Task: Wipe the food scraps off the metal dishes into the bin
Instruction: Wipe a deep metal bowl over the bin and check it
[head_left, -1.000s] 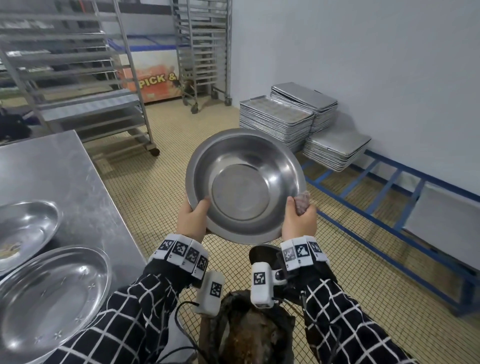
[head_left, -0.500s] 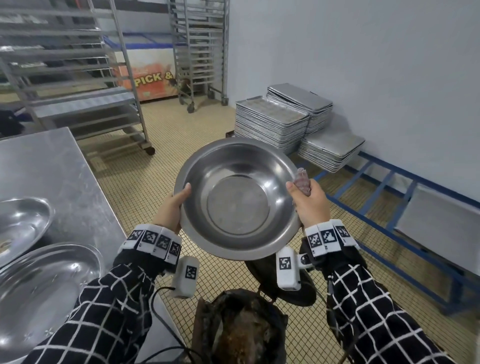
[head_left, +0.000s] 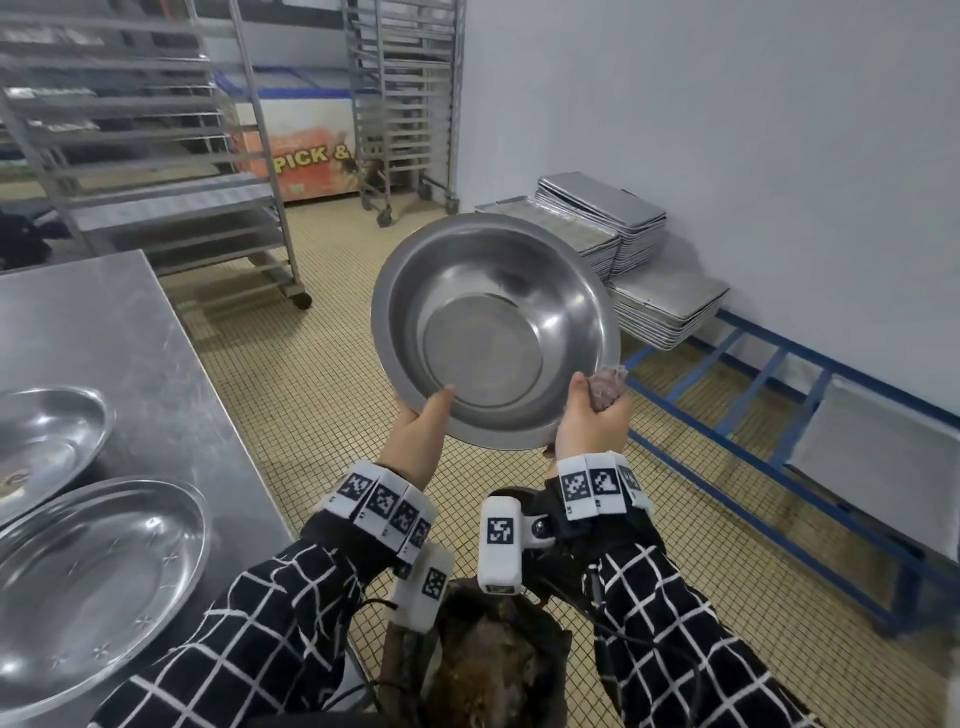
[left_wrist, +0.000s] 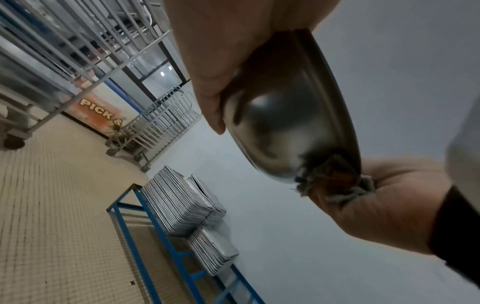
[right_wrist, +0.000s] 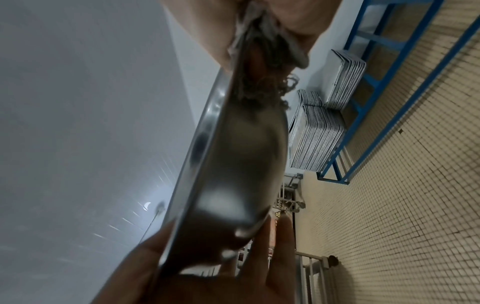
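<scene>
- At the very bottom of the head view the bin (head_left: 493, 670) is showing only in part, its dark mouth cut off by the frame edge and half covered by the wrist cameras; what is lying inside is too murky to name.
- Two oval dishes (head_left: 88, 582) are sitting on the steel table (head_left: 130, 332) at the left, both running out of the frame.
- The left hand (head_left: 421, 441) is gripping the near rim of the bowl (head_left: 493, 332), thumb lying inside, fingers spreading flat against the underside.
- The right hand (head_left: 592, 415) is pinching the same rim further right, with a bunched rag (head_left: 605, 387) caught between fingers and bowl; most of the rag is hiding inside the fist.
- The bowl is tilting up towards the person above the bin, its inside looking bare.
- Beyond it, stacks of flat trays (head_left: 613, 234) are resting on a blue frame (head_left: 769, 374) by the wall, partly hidden behind the bowl.
- Farther back, wheeled racks (head_left: 405, 104) are standing blurred.
</scene>
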